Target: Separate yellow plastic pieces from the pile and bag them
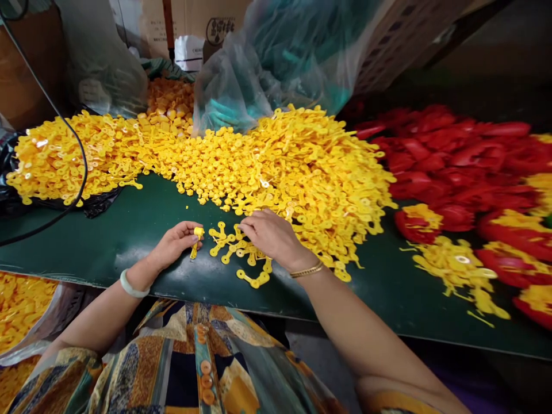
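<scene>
My left hand (pixel 177 244) is closed in a pinch around a small yellow plastic part (pixel 198 232), which has a rounded cap on top and a narrow strip hanging below. To its right, my right hand (pixel 271 233) reaches over loose flat yellow links with round ringed ends (pixel 230 250). Its thumb and forefinger pinch at the end of one yellow plastic link (pixel 238 231); the other fingers are partly hidden. Behind both hands rises a big heap of yellow plastic parts (pixel 302 167), small caps in the middle and longer links to the right.
Red plastic shells (pixel 457 155), some filled with yellow pieces, lie blurred at the right. A black cable (pixel 84 155) hangs over the left heap. Clear plastic bags (pixel 276 75) stand behind. Below the green tabletop's (pixel 142 221) left edge sits a sack of yellow parts (pixel 21 305).
</scene>
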The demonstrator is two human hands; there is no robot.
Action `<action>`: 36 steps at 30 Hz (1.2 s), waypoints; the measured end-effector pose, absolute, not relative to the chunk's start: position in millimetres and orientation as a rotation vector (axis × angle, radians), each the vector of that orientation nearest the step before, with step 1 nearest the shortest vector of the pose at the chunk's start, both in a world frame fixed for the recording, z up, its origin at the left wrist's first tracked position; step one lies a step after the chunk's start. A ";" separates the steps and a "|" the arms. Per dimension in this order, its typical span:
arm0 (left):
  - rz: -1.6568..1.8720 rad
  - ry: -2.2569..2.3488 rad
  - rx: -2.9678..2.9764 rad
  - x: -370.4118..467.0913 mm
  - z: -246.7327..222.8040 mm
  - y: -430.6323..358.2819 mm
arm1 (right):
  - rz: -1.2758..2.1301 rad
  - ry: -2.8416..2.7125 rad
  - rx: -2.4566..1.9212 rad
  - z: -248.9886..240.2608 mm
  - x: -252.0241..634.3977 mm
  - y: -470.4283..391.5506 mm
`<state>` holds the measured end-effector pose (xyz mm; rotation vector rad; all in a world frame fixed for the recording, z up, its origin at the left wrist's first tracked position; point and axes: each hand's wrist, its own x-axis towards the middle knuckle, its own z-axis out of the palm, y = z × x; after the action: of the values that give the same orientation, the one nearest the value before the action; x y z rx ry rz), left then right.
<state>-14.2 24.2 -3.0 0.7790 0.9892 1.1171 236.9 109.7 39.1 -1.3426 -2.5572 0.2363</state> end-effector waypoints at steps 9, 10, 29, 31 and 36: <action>1.095 0.997 0.789 -13.5 -3.1 24.8 | 0.093 -2.581 -1.434 13.3 209.8 112.1; 1.097 0.995 0.795 -13.4 -3.3 24.8 | 0.093 -2.579 -1.421 12.8 209.1 112.9; 1.264 1.019 0.676 1.0 -5.1 42.4 | 0.144 -2.514 -1.015 24.2 213.2 109.4; 1.255 1.016 0.692 -0.1 -6.9 40.9 | 0.146 -2.598 -0.986 21.6 212.4 108.0; 1.221 1.013 0.738 4.3 -9.2 40.1 | 0.190 -2.652 -1.003 14.2 198.4 106.0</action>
<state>4.3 40.1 -9.2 0.7380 1.0130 1.2206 198.4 106.0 14.2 -1.0027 -2.6523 0.1895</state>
